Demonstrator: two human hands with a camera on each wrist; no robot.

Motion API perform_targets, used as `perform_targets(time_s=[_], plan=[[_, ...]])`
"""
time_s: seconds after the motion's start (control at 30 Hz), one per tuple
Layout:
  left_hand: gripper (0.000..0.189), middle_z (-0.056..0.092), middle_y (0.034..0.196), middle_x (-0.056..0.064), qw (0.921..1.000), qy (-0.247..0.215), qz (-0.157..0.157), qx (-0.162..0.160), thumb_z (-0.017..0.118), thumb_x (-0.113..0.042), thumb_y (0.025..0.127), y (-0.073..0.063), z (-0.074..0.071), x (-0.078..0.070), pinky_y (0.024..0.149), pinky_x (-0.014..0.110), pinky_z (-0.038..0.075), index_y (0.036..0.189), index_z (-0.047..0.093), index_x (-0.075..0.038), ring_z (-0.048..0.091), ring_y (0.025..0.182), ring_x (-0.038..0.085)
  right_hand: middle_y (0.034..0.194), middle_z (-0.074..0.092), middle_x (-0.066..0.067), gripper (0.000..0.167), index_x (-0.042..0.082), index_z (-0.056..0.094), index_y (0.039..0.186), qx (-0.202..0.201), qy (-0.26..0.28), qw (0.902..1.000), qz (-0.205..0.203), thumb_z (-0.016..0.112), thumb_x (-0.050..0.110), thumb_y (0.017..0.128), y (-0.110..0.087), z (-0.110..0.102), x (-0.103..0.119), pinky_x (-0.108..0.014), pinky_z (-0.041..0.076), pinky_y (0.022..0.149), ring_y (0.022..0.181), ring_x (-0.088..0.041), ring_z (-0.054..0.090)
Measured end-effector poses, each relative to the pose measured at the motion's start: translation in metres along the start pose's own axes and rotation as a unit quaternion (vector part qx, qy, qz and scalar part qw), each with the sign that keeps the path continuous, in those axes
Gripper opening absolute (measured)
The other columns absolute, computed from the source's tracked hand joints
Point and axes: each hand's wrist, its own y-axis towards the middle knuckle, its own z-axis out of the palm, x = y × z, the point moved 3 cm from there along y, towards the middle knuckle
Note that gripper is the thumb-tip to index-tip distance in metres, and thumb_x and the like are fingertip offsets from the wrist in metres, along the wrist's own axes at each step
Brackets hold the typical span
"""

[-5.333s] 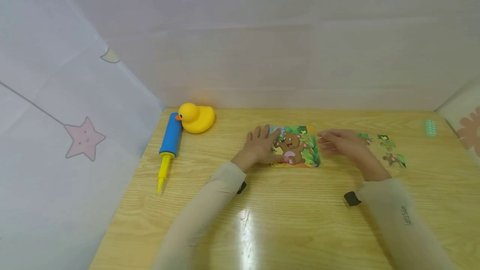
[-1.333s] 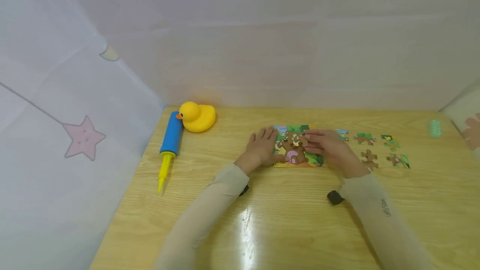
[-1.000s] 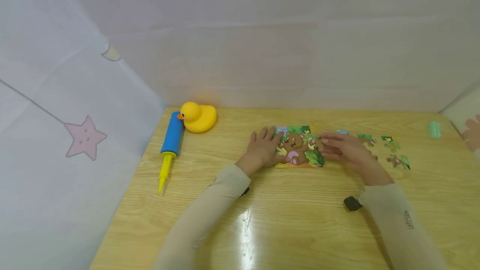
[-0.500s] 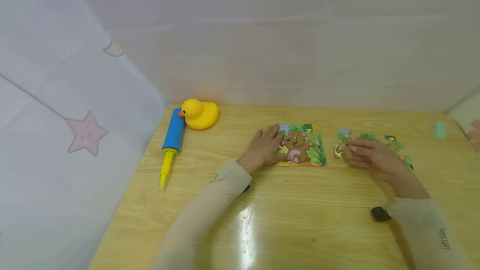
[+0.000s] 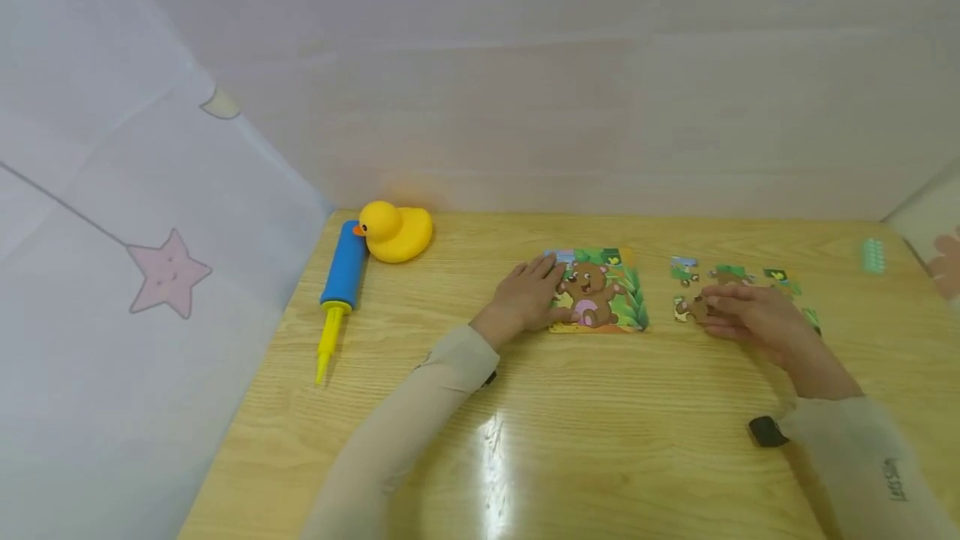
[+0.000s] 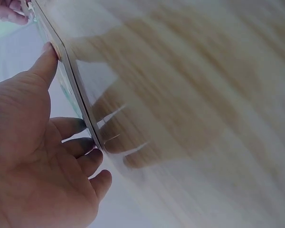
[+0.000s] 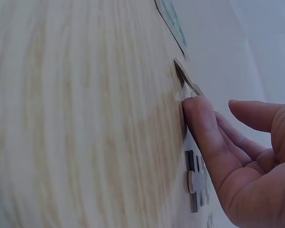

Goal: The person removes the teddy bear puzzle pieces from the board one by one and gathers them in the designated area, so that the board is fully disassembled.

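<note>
A bear picture board [image 5: 600, 290] lies on the wooden table. My left hand [image 5: 522, 296] rests over its left side, fingers spread, the thumb near the lower edge. In the left wrist view, the fingertips [image 6: 91, 142] touch the board's edge. To the right, my right hand [image 5: 761, 319] pinches a jigsaw puzzle piece [image 5: 691, 309] showing part of a brown bear. The right wrist view shows that piece [image 7: 186, 76] tilted against the table, at the fingertips; the exact grip is partly hidden. Other jigsaw pieces [image 5: 732, 275] lie behind and under the right hand.
A yellow rubber duck [image 5: 397, 233] sits at the back left, touching a blue and yellow hand pump [image 5: 343, 269]. At the far right lies a small pale green object [image 5: 873, 257]. White cloth walls [image 5: 480, 132] border the table [image 5: 585, 432].
My right hand has moved from over the board to the right, bringing the bear piece down among the other jigsaw pieces. The left hand stays on the board.
</note>
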Motion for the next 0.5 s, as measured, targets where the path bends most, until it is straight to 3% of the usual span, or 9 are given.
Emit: perform_targets(time_s=[0.1,0.23,0.5], plan=[[0.094,0.006,0.173,0.003,1.0,-0.001,0.002,-0.001,0.047,-0.072,0.094,0.0,0.0,-0.001,0.13,0.041,0.014,0.165,0.014,-0.019,0.006,0.16,0.019,0.127,0.065,-0.002,0.069,-0.009,0.029,0.155,-0.014,-0.041,0.9991,-0.002,0.052,0.035,0.107,-0.002,0.002,0.001,-0.029,0.06,0.09,0.101,-0.005,0.073],[0.094,0.007,0.173,0.004,1.0,0.002,0.004,0.0,0.048,-0.072,0.094,0.001,-0.001,-0.001,0.13,0.041,0.015,0.165,0.015,-0.018,0.007,0.16,0.02,0.149,0.044,-0.033,0.065,-0.01,0.028,0.155,-0.027,-0.101,0.9941,-0.029,0.041,0.035,0.11,-0.007,0.004,0.006,-0.029,0.06,0.088,0.098,-0.002,0.072],[0.094,0.007,0.173,0.004,1.0,-0.003,0.004,0.001,0.048,-0.071,0.094,0.0,0.0,0.0,0.13,0.041,0.014,0.164,0.016,-0.018,0.006,0.16,0.02,0.148,0.041,-0.04,0.062,-0.015,0.03,0.152,-0.039,-0.145,0.9876,-0.045,0.033,0.032,0.112,-0.011,0.007,0.011,-0.028,0.061,0.085,0.095,0.002,0.071]])
